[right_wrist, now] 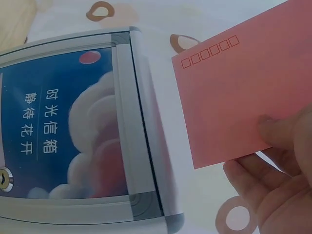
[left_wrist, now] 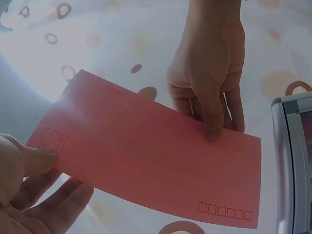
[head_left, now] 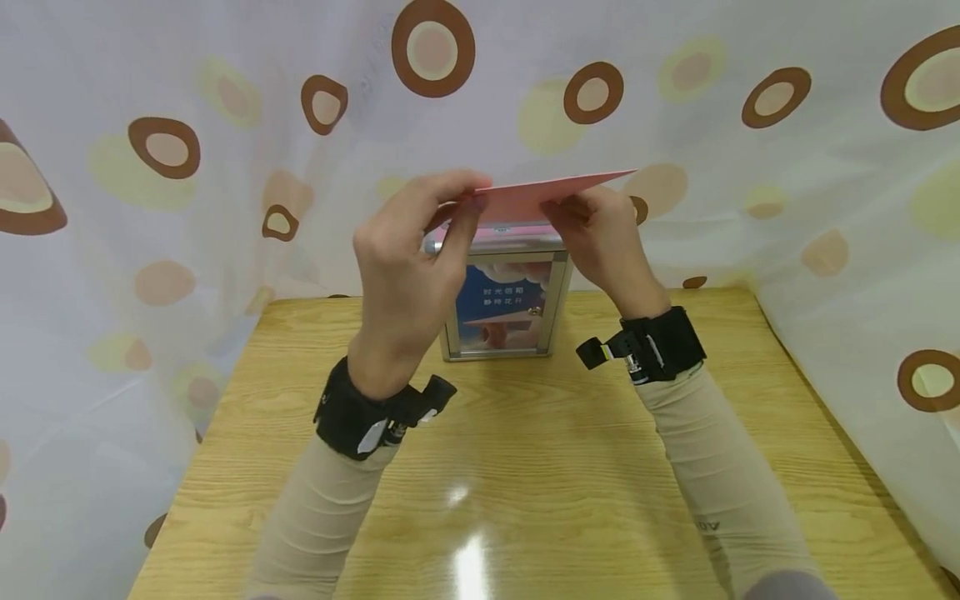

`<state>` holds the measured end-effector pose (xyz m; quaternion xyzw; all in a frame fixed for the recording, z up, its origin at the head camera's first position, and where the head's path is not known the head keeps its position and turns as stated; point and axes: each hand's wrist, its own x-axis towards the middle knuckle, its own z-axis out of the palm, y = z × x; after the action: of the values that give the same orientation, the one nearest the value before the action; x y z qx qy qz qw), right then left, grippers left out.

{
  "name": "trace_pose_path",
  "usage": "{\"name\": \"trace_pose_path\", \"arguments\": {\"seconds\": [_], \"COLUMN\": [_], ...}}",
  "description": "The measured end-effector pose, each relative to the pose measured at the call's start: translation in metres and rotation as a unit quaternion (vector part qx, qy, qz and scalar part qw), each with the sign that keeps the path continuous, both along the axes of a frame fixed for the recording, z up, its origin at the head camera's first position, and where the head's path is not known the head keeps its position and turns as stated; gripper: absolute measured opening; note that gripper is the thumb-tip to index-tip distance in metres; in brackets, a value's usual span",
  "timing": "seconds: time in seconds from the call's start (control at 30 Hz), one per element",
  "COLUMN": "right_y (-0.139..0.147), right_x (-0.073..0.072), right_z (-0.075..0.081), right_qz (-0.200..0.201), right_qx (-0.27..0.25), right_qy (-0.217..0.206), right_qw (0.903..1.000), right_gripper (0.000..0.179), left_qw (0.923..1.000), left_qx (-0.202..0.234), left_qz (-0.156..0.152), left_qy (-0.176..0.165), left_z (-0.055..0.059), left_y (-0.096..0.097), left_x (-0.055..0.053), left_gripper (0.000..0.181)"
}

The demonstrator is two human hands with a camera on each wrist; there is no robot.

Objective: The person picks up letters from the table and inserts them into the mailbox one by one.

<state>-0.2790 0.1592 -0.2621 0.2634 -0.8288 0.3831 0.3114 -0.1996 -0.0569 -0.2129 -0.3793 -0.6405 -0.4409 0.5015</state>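
A pink envelope [left_wrist: 146, 151] with printed postcode boxes is held up between both hands. My left hand [head_left: 416, 267] pinches one end of it between thumb and fingers. My right hand [head_left: 603, 242] pinches its edge nearer the other end, thumb on the printed face, as the right wrist view shows. Below the envelope stands a metal-framed letter box [head_left: 506, 304] with a blue picture front, white characters and a small lock [right_wrist: 6, 179]. In both wrist views the envelope is apart from the box. The head view shows the envelope nearly edge-on, hiding part of the box's top.
The box stands at the back of a wooden table [head_left: 495, 467], close to a white curtain [head_left: 495, 108] patterned with brown rings. The curtain also hangs along both sides. Each wrist wears a black strap [head_left: 663, 342] with a small camera.
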Motion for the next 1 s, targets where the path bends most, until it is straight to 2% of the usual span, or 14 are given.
{"name": "trace_pose_path", "arguments": {"seconds": [0.33,0.47,0.67,0.87,1.0], "right_y": [-0.004,-0.005,-0.005,-0.005,-0.006], "right_x": [-0.015,-0.017,-0.018,-0.014,-0.001], "right_z": [-0.014,-0.017,-0.02,-0.018,-0.01], "right_qz": [-0.018,-0.024,-0.039,-0.028,0.002], "right_qx": [0.022,0.029,0.07,0.067,0.025], "right_qy": [0.005,-0.003,-0.012,-0.001,0.024], "right_qw": [0.9996,0.9993,0.9967,0.9973,0.9994], "right_gripper": [0.022,0.02,0.022,0.02,0.017], "left_qw": [0.9998,0.9999,0.9996,0.9991,0.9986], "left_qx": [-0.007,-0.005,-0.019,-0.022,-0.028], "left_qz": [0.015,0.012,0.02,0.034,0.041], "left_qy": [-0.014,-0.011,-0.009,-0.016,-0.019], "left_z": [-0.01,-0.012,-0.015,-0.017,-0.017], "left_y": [-0.003,-0.003,-0.004,-0.004,-0.005], "left_x": [-0.01,-0.012,-0.014,-0.014,-0.014], "left_gripper": [0.012,0.011,0.016,0.017,0.018]}}
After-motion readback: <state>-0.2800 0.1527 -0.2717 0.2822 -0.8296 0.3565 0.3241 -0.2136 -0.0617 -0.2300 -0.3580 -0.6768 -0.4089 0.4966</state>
